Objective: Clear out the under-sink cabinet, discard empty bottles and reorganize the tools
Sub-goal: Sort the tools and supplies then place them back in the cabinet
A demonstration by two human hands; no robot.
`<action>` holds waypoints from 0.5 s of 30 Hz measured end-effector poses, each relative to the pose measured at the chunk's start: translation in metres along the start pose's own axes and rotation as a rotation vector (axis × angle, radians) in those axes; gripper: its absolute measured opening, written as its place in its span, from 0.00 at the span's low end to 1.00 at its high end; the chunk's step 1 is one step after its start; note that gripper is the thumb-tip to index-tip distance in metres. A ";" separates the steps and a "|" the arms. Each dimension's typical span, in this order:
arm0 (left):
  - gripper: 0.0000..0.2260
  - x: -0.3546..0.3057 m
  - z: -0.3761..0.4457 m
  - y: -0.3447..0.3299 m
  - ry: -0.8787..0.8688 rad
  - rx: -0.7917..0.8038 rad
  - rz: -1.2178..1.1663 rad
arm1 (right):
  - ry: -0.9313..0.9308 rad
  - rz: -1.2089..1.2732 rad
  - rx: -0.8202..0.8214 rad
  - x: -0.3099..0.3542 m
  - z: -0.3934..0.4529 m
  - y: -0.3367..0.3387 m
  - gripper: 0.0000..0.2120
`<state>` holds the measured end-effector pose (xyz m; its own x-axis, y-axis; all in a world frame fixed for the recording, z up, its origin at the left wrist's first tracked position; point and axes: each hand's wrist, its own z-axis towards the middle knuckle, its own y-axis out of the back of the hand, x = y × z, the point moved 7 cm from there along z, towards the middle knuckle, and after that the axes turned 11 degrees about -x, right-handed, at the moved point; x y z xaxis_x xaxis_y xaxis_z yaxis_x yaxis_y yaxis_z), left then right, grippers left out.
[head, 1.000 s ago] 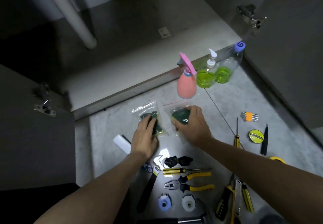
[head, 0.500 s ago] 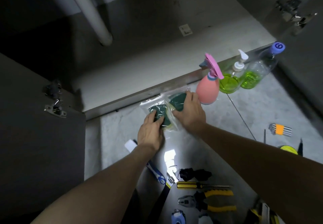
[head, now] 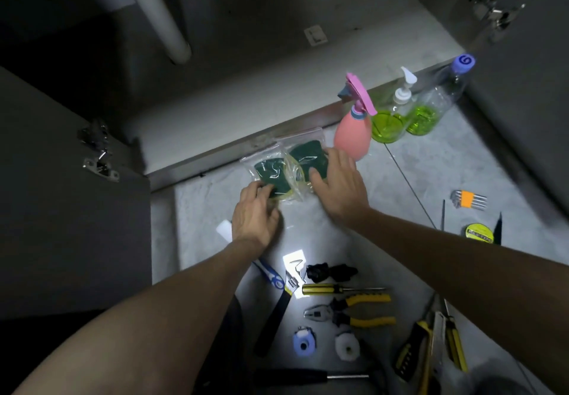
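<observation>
The person kneels on the grey floor (head: 431, 185) in front of the open under-sink cabinet (head: 246, 93). Two clear bags lie side by side on the floor, right at the cabinet's edge. Each bag has a green sponge inside.

The left hand (head: 254, 214) rests on the near end of the left bag (head: 271, 173), with its fingers bent a little over the bag. The right hand (head: 337, 183) lies flat with straight, spread fingers on the right bag (head: 304, 156). The two bags overlap a bit in the middle.

Just beside the right hand stands a pink spray bottle (head: 352, 134). Next to it are a pump bottle (head: 389, 117) and a clear bottle with a blue cap (head: 437, 102), both with some green liquid at the bottom.

Closer to the person, tools lie on the floor: a yellow screwdriver (head: 335, 289), yellow pliers (head: 354, 311), a black wrench (head: 274, 317), and blue scissors (head: 271, 274). Off to the right are hex keys in an orange holder (head: 468, 199) and a roll of yellow tape (head: 478, 234).

A grey pipe (head: 157, 12) comes down inside the cabinet.
</observation>
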<state>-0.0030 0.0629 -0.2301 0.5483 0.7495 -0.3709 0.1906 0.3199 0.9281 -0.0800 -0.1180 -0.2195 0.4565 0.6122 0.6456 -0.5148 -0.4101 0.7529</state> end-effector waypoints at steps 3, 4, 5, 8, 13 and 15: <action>0.07 0.005 -0.024 0.005 0.150 -0.073 -0.077 | 0.059 0.018 0.024 -0.006 -0.033 0.018 0.14; 0.03 0.008 -0.036 0.007 0.252 -0.093 -0.106 | 0.060 0.010 0.048 -0.010 -0.048 0.024 0.10; 0.06 0.011 -0.049 0.009 0.358 -0.114 -0.122 | 0.043 0.004 0.087 -0.016 -0.063 0.028 0.07; 0.17 0.018 -0.095 0.003 0.522 -0.087 -0.106 | -0.018 -0.018 0.235 -0.039 -0.110 0.034 0.13; 0.15 0.021 -0.175 -0.020 0.562 0.151 -0.045 | 0.112 -0.136 0.386 -0.065 -0.183 0.050 0.07; 0.14 0.018 -0.198 -0.021 0.558 0.181 -0.073 | 0.157 -0.221 0.433 -0.074 -0.199 0.056 0.11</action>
<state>-0.1582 0.1847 -0.2633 0.0268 0.9366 -0.3493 0.3746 0.3146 0.8722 -0.2874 -0.0516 -0.2508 0.3893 0.7965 0.4626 -0.0552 -0.4811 0.8749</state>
